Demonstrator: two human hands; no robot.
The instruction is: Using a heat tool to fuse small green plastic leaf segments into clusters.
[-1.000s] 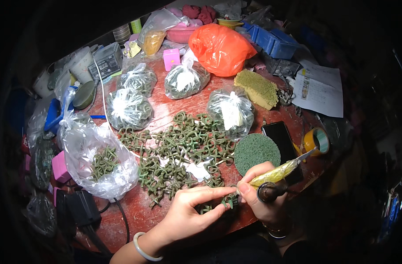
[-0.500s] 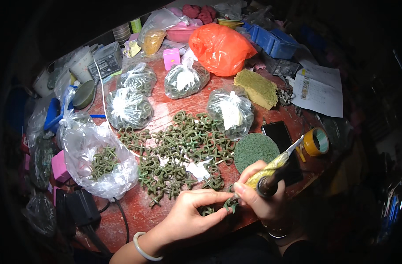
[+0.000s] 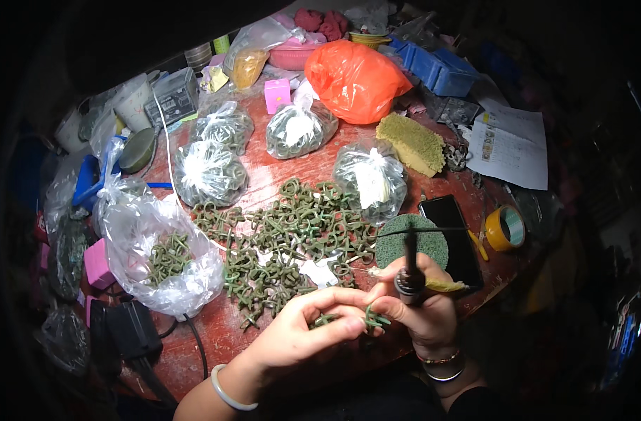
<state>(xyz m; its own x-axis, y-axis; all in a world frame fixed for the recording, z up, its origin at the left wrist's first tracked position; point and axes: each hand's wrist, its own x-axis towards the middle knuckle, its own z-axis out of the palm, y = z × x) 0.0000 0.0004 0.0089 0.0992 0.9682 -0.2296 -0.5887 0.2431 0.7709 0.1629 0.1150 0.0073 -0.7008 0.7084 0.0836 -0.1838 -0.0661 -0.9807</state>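
My left hand (image 3: pixel 313 326), closed, has small green looped pieces in its fingers. One green piece (image 3: pixel 376 320) sits at its fingertips, against my right hand's fingers. My right hand (image 3: pixel 422 312) is closed around a dark, round-ended handheld tool (image 3: pixel 409 281), whose thin black cord rises from its end. A yellow-wrapped tool (image 3: pixel 445 285) also lies in that hand, partly hidden by the fingers. Just beyond my hands, a loose pile of green looped pieces (image 3: pixel 292 231) covers the table. A round green pad (image 3: pixel 413 245) lies beyond my right hand.
An open clear bag (image 3: pixel 201 277) with similar pieces stands at left. Several knotted clear bags, a red bag (image 3: pixel 355 81) and a yellow sponge (image 3: pixel 412 144) lie farther back. At right are a phone (image 3: pixel 461 235), yellow tape roll (image 3: pixel 504 228) and paper sheet (image 3: pixel 510 151). Black cables run lower left.
My right hand has turned, swinging the yellow-wrapped tool from pointing up and right to lying mostly hidden in the hand. The dark tool's end now points upward. The left hand has shifted slightly.
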